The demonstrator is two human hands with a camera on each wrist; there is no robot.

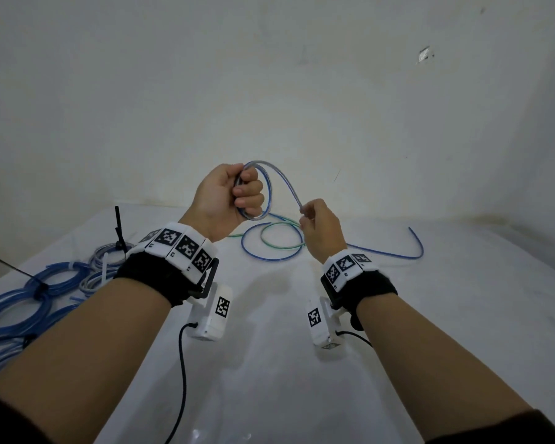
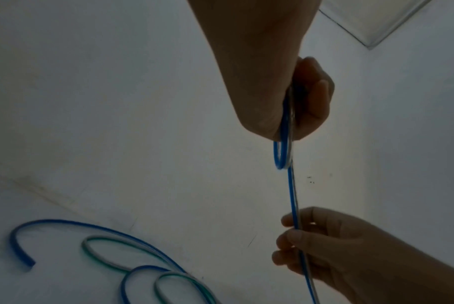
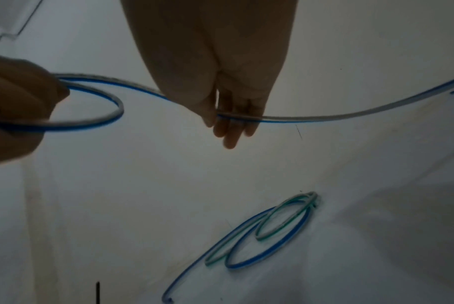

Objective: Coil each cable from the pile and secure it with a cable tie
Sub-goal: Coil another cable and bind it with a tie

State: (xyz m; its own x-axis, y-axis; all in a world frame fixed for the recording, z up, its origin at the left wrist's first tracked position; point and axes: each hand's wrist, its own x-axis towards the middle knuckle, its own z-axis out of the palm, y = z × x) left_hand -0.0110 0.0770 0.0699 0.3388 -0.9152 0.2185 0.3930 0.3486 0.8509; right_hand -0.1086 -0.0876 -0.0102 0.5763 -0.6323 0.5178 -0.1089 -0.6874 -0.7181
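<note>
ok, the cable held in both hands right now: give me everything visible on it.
The cable is a thin, flexible clear tube with a blue stripe along it. The left hand grips a small loop of it in a fist, raised above the white table. From the loop it arcs over to the right hand, which pinches it between thumb and fingers. Past that hand it runs on out of the wrist view; its far end cannot be traced.

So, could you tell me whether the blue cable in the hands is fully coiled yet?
Only partly coiled. The left hand grips one small loop of the blue cable; the rest runs on through the right hand.
</note>
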